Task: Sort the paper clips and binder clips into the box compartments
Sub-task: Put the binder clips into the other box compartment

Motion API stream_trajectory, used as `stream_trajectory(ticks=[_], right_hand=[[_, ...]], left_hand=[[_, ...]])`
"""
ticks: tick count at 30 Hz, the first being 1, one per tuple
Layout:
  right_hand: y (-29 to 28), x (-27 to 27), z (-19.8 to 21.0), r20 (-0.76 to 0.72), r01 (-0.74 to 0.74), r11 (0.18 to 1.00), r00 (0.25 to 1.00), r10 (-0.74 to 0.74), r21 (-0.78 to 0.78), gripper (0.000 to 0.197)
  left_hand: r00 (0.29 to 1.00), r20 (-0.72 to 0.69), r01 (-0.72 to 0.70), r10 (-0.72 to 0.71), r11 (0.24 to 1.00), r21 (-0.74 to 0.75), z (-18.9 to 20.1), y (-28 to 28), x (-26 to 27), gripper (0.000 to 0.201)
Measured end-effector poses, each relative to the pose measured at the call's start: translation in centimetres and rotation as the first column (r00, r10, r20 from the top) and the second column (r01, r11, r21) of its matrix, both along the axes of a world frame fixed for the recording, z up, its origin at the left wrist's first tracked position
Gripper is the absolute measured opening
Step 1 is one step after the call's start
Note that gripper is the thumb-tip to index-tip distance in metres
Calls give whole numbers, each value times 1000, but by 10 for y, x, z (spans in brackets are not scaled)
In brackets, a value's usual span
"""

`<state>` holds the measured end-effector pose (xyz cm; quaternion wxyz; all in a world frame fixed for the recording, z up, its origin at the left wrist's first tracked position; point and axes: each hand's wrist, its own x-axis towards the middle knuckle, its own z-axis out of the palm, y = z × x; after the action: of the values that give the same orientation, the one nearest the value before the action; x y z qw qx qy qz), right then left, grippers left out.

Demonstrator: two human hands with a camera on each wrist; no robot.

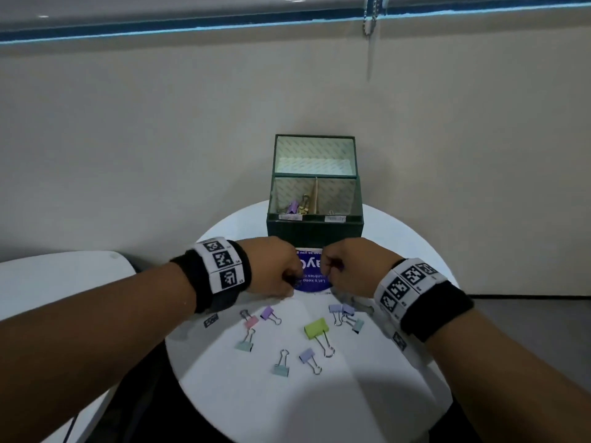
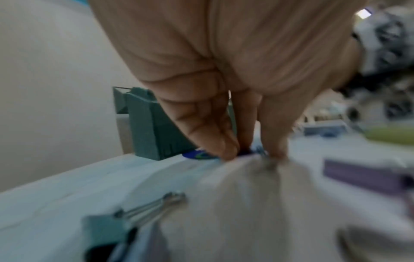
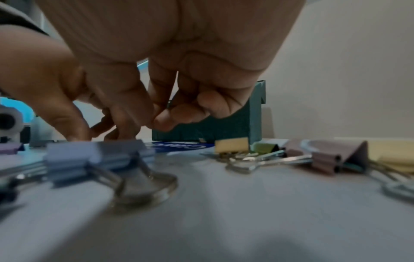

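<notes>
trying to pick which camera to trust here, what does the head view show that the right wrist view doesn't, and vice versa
Only the head view looks into the open green box: a divider, binder clips in its left compartment, and labels on the front rim. It also shows the whole spread of clips on the round white table, including the lime binder clip.

Only the right wrist view shows the right hand from beneath, fingers curled with something small and metallic between the fingertips, and a yellow binder clip.

Both show the box, the blue sticker and the left hand.

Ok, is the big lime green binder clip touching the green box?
Apart. The head view shows the lime binder clip well short of the box, with table between.
</notes>
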<state>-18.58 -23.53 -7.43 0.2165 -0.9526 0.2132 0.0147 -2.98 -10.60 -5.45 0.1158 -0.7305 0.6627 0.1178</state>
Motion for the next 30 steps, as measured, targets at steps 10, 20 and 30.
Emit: stream_trajectory(ticks=[10, 20, 30], right_hand=[[15, -26, 4, -184, -107, 994, 977, 112, 36, 26], [17, -28, 2, -49, -125, 990, 990, 129, 70, 18], [14, -29, 2, 15, -99, 994, 995, 98, 45, 24]], left_hand=[[999, 47, 8, -10, 1000, 29, -3, -10, -8, 18], [972, -115, -234, 205, 811, -537, 64, -65, 32, 26], [981, 65, -189, 185, 979, 71, 36, 46, 63, 28]])
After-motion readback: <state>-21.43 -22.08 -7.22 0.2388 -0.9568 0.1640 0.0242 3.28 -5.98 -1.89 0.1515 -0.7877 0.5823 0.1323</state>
